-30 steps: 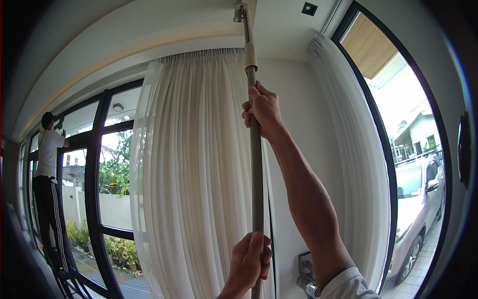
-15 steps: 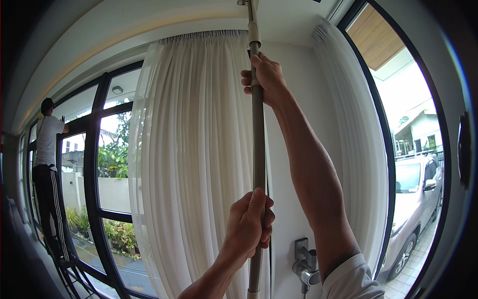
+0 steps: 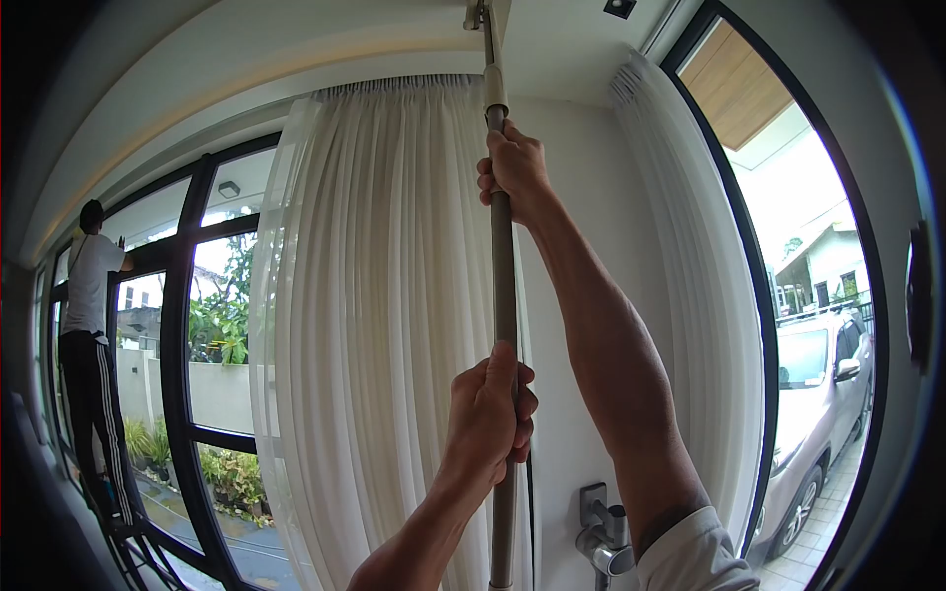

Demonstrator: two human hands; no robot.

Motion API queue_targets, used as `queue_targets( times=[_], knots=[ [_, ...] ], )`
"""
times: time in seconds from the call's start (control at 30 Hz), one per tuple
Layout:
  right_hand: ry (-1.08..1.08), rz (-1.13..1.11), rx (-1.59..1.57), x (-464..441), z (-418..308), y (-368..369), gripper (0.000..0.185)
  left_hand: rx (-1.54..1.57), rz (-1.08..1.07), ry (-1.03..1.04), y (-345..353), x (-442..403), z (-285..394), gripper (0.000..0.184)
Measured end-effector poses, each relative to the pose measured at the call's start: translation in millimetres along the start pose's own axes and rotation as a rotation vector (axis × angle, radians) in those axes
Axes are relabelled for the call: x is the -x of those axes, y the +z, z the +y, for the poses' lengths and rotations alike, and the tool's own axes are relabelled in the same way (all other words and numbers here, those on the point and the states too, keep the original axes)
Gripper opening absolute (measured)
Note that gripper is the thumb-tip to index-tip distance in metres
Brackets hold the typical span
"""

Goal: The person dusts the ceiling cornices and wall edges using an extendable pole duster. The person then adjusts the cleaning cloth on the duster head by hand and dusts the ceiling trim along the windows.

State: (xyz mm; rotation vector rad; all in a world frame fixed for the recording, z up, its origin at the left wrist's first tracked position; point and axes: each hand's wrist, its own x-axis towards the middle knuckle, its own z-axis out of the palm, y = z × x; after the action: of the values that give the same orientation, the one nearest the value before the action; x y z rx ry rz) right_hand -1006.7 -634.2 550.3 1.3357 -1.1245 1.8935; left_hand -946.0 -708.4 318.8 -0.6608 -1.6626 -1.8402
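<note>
A long grey-brown telescopic pole point(image 3: 505, 281) with beige collars stands nearly upright in front of me. My right hand point(image 3: 514, 169) is wrapped round its upper part, just below a collar. Lower down, my left hand point(image 3: 490, 414) grips the same pole, thumb pointing up along it. At the top edge of the view, the pole reaches a small fitting point(image 3: 477, 14) close to the ceiling; its details are too small to make out. Behind the pole hangs a sheer white curtain point(image 3: 384, 295), apart from both hands.
At the left, a person point(image 3: 94, 266) stands on a black ladder point(image 3: 133, 542) by black-framed windows. Another white curtain point(image 3: 670, 227) hangs at the right beside a tall window, with a parked car point(image 3: 813, 394) outside. A grey fixture point(image 3: 603, 542) is mounted on the wall low down.
The view has tilted up slightly, showing more of the pole's top. My two hands are a little closer together on the pole, both still closed round it.
</note>
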Motion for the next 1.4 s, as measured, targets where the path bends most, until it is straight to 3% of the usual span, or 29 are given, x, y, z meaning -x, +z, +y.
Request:
queue_targets(
  times=[0.87, 0.97, 1.07, 1.37, 1.4],
  knots=[
    [0.000, 0.013, 0.146, 5.7, 18.0, -7.9, 0.008, -0.013, 0.004, -0.052, 1.4, -2.9, -21.4, 0.049],
    [-0.031, 0.002, 0.163, 5.7, 20.8, -9.5, 0.021, -0.005, -0.001, -0.070, 1.8, -2.4, -23.0, 0.049],
    [-0.010, 0.022, 0.172, 10.2, 21.5, -10.4, 0.008, 0.003, -0.005, -0.078, 2.7, -2.0, -25.9, 0.049],
    [0.021, 0.030, 0.177, 12.9, 28.4, -12.9, 0.016, 0.023, 0.002, -0.088, 3.5, 0.1, -32.4, 0.049],
    [0.019, 0.016, 0.181, 10.9, 29.1, -13.9, 0.029, 0.028, 0.002, -0.092, 3.5, 0.3, -33.0, 0.049]
  ],
)
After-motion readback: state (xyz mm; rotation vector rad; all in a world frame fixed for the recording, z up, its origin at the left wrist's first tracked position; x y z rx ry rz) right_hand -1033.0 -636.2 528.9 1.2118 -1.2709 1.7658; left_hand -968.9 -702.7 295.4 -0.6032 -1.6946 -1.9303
